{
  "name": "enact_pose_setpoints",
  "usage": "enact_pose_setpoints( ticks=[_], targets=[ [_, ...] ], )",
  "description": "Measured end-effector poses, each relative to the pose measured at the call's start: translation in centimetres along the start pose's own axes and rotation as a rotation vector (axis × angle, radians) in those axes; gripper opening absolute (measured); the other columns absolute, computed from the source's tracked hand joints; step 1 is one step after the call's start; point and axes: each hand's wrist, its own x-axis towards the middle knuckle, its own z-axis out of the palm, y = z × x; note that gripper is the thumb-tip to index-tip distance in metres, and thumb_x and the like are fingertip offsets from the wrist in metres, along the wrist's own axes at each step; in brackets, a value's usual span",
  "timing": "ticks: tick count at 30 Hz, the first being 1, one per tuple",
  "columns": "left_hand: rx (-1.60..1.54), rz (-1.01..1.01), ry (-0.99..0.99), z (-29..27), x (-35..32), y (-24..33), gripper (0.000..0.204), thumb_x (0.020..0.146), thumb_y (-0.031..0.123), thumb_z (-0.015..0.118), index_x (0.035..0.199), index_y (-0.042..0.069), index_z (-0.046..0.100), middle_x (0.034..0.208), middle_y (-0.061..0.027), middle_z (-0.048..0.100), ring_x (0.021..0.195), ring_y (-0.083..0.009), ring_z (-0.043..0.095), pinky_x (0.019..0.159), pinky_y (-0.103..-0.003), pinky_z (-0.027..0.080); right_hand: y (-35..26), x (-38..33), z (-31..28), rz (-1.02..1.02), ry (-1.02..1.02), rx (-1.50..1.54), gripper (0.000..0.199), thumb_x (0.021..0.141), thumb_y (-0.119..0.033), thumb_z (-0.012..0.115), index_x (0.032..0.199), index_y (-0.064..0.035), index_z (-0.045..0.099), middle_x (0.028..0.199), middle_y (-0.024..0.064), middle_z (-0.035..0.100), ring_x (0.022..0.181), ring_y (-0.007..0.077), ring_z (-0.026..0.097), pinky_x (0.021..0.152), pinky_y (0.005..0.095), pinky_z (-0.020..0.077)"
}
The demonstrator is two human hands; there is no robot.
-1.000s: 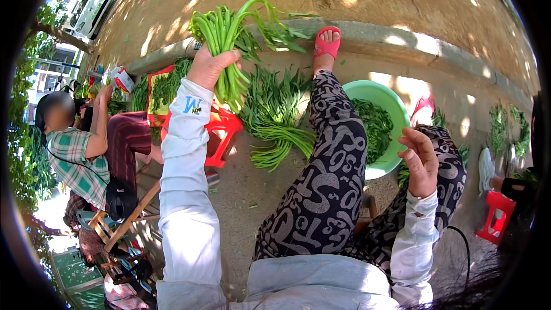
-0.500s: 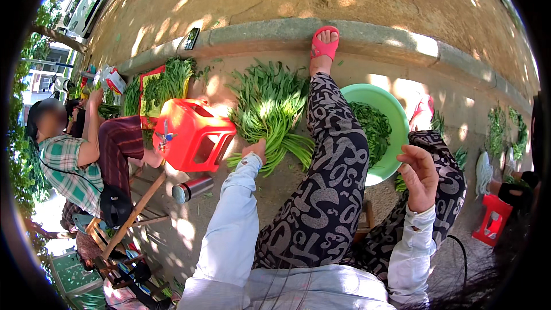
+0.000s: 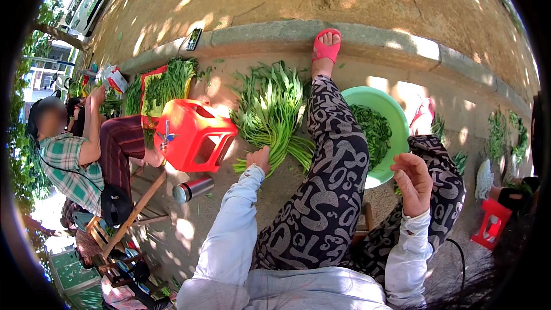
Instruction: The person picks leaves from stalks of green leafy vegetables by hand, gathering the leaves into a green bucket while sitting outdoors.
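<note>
Green long-stemmed leafy greens lie fanned beside the red plastic stool, left hand gripping their stems, right hand loosely curled, empty.

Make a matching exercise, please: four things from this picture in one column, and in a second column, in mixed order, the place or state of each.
Things:
1. left hand
2. right hand
3. green basin
4. metal flask

Place or state:
A. lies on the ground below the red stool
B. holds chopped greens, right of the outstretched leg
C. on the stem ends of the leafy stalks
D. empty, raised over the right knee

Pairs: 1-C, 2-D, 3-B, 4-A
</note>
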Motion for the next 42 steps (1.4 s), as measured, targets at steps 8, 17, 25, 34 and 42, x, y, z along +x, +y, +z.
enact_pose_setpoints(
  ticks=[8,17,25,34,42],
  targets=[
    [-0.053,-0.097,-0.154,2.1,0.3,1.1,0.056,0.064,0.024,0.076,0.104,0.008,0.041,0.104,-0.0156,0.060,0.101,-0.0346,0.056,0.083,-0.049,0.039,0.1,-0.2,-0.4,0.029,0.023,-0.012,0.033,0.085,-0.002,0.056,0.116,0.0011,0.048,0.105,0.0074,0.057,0.091,0.0125,0.055,0.082,0.0245,0.0431],
    [-0.225,-0.163,-0.183,4.1,0.8,1.2,0.099,0.054,0.033,0.085,0.131,0.007,0.029,0.123,-0.0176,0.051,0.113,-0.0344,0.049,0.092,-0.047,0.037,0.1,-0.6,-0.9,0.044,0.052,0.027,0.032,0.085,0.000,0.055,0.116,0.0016,0.048,0.104,0.0073,0.058,0.090,0.0122,0.056,0.082,0.0238,0.0430],
    [-0.208,-0.148,-0.116,6.8,2.2,-0.6,0.109,0.050,0.034,0.087,0.134,0.004,0.024,0.130,-0.0168,0.040,0.117,-0.0345,0.045,0.091,-0.044,0.042,-0.5,-0.5,-0.7,0.042,0.024,0.047,0.030,0.085,0.000,0.054,0.115,0.0016,0.049,0.103,0.0074,0.058,0.089,0.0119,0.055,0.081,0.0237,0.0431],
    [-0.202,0.018,0.172,-1.4,-0.1,3.1,0.096,0.062,0.031,0.080,0.135,0.002,0.025,0.128,-0.0183,0.041,0.117,-0.0360,0.042,0.096,-0.042,0.037,-1.2,-0.7,-0.3,0.023,-0.013,0.089,0.030,0.086,0.000,0.055,0.115,0.0016,0.049,0.103,0.0074,0.058,0.089,0.0107,0.055,0.081,0.0231,0.0430],
    [-1.065,0.469,0.243,-16.2,-9.1,14.7,0.067,0.081,0.027,0.065,0.131,-0.004,0.034,0.127,-0.0248,0.041,0.121,-0.0359,0.039,0.102,-0.036,0.031,-1.6,-1.3,0.2,-0.004,-0.050,0.070,0.029,0.084,-0.005,0.058,0.111,0.0012,0.051,0.098,0.0067,0.060,0.084,0.0108,0.055,0.078,0.0243,0.0445]
  ],
)
